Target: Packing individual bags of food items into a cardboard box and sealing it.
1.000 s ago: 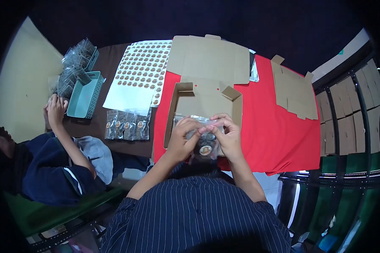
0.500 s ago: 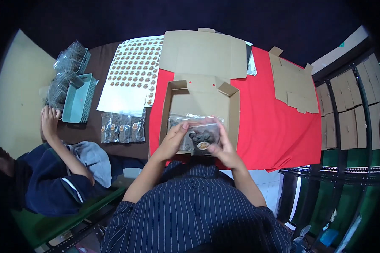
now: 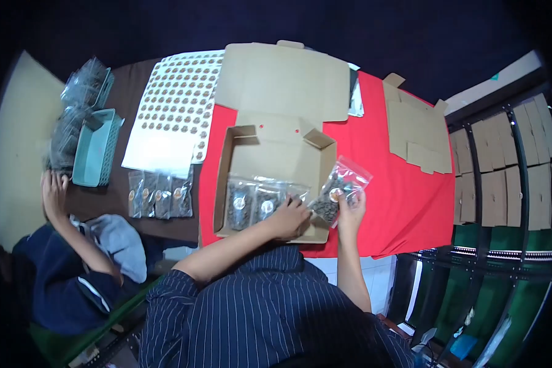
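Nearest, a dark pinstriped shirt [image 3: 245, 306], thin woven cloth. Left hand [image 3: 290, 219] down inside the cardboard box [image 3: 224, 184], fingers bent over the clear bags [image 3: 240, 202] there; cannot tell if they grip or only press. Right hand [image 3: 352, 213] pinches a zip bag [image 3: 341, 181], thumb on its front by the round sticker, fingers behind, closed to the film's thickness. Change: half a second ago both hands had this bag over the middle of the box; now the right alone carries it, tilted, across the right wall, which frees the left for the bags inside. Reads as mid-packing, this one not yet in. Film glossy, creased; contents dark, lumpy. Box matt brown, stiff, lid folded back. Under it, rumpled red cloth [image 3: 405, 211]. Leftward, four filled bags [image 3: 162, 197] in a row; a co-worker's hand [image 3: 55, 191] near a teal lattice-sided basket [image 3: 93, 153]. Beyond, smooth white sticker sheets [image 3: 176, 101]; flat cut cardboard [image 3: 416, 130] far right.
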Motion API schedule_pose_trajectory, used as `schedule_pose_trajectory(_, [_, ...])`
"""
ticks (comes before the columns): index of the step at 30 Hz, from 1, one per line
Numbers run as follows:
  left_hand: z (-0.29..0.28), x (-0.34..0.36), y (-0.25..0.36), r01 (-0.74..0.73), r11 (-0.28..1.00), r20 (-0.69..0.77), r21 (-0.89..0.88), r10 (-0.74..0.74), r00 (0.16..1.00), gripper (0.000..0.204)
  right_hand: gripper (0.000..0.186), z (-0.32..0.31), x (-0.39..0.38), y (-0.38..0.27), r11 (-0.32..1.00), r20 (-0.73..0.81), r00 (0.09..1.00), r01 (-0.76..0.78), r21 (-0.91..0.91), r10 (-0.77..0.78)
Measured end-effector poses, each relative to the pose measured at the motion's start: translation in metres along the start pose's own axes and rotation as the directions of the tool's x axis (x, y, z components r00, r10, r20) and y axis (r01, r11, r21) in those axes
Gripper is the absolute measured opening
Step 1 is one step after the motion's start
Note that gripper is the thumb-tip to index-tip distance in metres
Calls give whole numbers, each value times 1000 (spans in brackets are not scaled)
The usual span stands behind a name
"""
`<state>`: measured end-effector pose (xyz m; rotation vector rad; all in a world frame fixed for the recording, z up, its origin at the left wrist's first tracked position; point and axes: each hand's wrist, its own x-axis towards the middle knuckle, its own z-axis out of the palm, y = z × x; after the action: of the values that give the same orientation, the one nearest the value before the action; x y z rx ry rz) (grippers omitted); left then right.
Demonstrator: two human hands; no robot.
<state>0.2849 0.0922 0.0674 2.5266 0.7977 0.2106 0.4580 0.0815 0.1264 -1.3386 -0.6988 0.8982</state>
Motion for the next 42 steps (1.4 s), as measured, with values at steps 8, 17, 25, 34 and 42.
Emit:
schedule_pose_trajectory(8, [-6, 27, 0, -112, 992, 344, 56, 86, 935, 33, 43, 7, -2, 6, 993, 43, 998, -33, -114, 38])
schedule_pose_trajectory(17, [-15, -4, -17, -97, 975, -5, 200, 100, 995, 31, 40, 2, 6, 4, 974, 24, 997, 73, -213, -69])
schedule_pose_trajectory(25, [-28, -35, -10, 22, 999, -21, 49, -21, 1000, 29, 37, 31, -13, 15, 937, 157, 983, 145, -317, -99])
schedule_pose_trajectory(34, [-35, -62, 5, 175, 977, -60, -120, -183, 981, 28, 42, 29, -32, 92, 881, 246, 959, -5, -474, 138])
schedule_pose_trajectory(42, [-64, -70, -13, 315, 886, -317, -340, -424, 849, 63, 55, 11, -30, 126, 769, 287, 904, -69, -636, 318])
